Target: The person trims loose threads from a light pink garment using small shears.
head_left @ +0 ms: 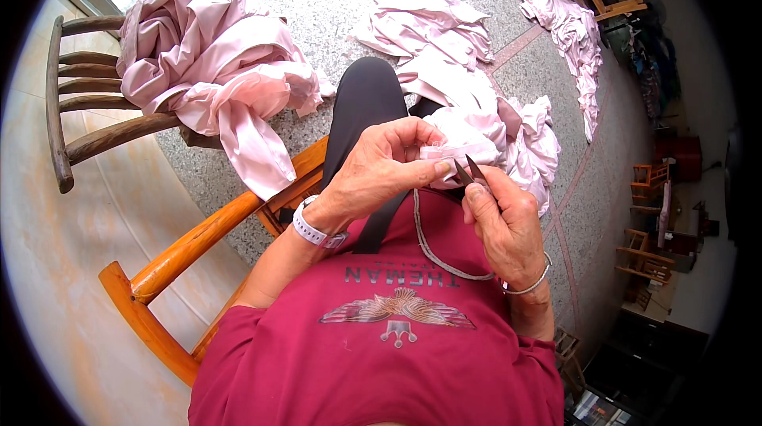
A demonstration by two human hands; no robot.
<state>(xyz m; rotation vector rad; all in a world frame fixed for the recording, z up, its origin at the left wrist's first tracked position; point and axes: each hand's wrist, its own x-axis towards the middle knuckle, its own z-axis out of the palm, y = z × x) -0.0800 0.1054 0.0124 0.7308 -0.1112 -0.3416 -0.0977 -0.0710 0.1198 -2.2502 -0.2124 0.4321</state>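
Pale pink fabric (474,126) lies over my lap and trails down to the floor ahead. My left hand (371,166), with a white watch on the wrist, pinches a folded edge of this cloth between thumb and fingers. Close beside it, my right hand (504,224) is closed round small dark snips (474,172). The two pointed blades stand slightly apart and point toward the cloth edge at my left fingertips. Whether the blades touch the cloth, I cannot tell. A grey cord (432,251) hangs across my red shirt below the hands.
To the left, a heap of pink cloth (206,61) hangs over a dark wooden chair (83,89). I sit by an orange wooden armrest (194,243). More pink fabric (565,33) stretches across the speckled floor (317,5). Small wooden stools (647,259) stand at the far right.
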